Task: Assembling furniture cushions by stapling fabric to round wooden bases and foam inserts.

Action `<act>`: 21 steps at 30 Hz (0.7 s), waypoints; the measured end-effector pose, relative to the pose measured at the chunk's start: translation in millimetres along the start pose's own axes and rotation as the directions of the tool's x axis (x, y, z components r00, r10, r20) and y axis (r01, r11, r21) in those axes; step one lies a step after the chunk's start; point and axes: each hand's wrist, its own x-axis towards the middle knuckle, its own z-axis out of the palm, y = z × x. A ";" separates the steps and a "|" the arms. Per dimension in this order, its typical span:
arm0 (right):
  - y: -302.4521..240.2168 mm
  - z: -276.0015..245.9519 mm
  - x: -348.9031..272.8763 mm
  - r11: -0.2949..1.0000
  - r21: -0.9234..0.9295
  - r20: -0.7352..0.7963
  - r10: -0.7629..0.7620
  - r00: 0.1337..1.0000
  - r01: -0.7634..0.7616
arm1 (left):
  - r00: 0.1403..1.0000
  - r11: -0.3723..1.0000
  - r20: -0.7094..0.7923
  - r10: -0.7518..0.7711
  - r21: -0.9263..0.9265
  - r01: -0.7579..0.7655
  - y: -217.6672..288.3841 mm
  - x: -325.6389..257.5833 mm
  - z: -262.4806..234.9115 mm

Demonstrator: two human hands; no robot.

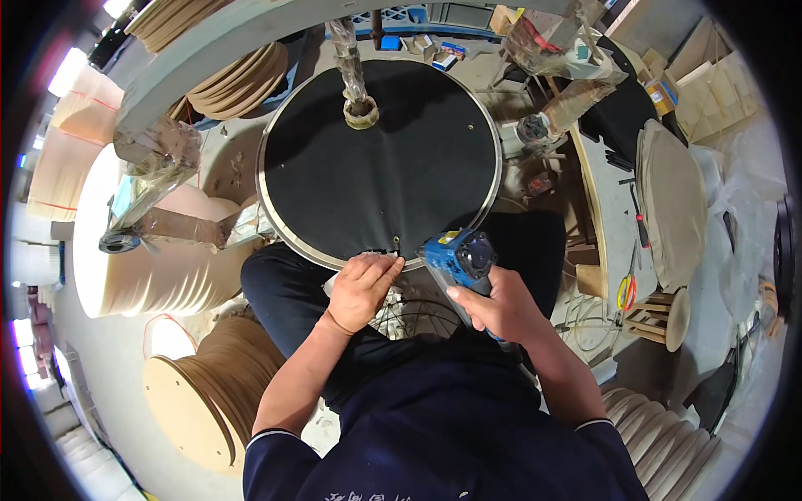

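Your right hand (499, 307) grips a blue power tool (462, 255) by the near right edge of a black disc (376, 171). Your left hand (365, 288) touches its near edge; can't tell whether it pinches anything. Far left, stacked wooden discs (241, 83).

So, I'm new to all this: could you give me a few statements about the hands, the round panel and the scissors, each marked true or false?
1. The right hand grips a blue power tool. True.
2. The left hand is at the near edge of the round panel. True.
3. The round panel has a white top. False: its top is black.
4. The scissors have yellow on their handles. True.
5. The left hand holds the scissors. False: they lie off to the right of the round panel.
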 end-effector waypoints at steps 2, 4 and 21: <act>2.4 4.0 4.3 1.000 -0.019 0.000 0.010 1.000 -0.010 | 1.000 1.000 -0.027 -0.003 -0.017 0.003 1.9 1.7 4.8; 1.3 6.3 5.9 1.000 -0.011 -0.001 0.012 1.000 -0.012 | 0.999 0.999 -0.033 -0.013 -0.033 0.012 7.0 5.6 9.9; 15.8 5.4 11.2 0.962 -0.272 -0.110 -0.018 0.994 -0.012 | 0.992 1.000 -0.128 0.002 -0.007 -0.003 16.8 20.5 34.4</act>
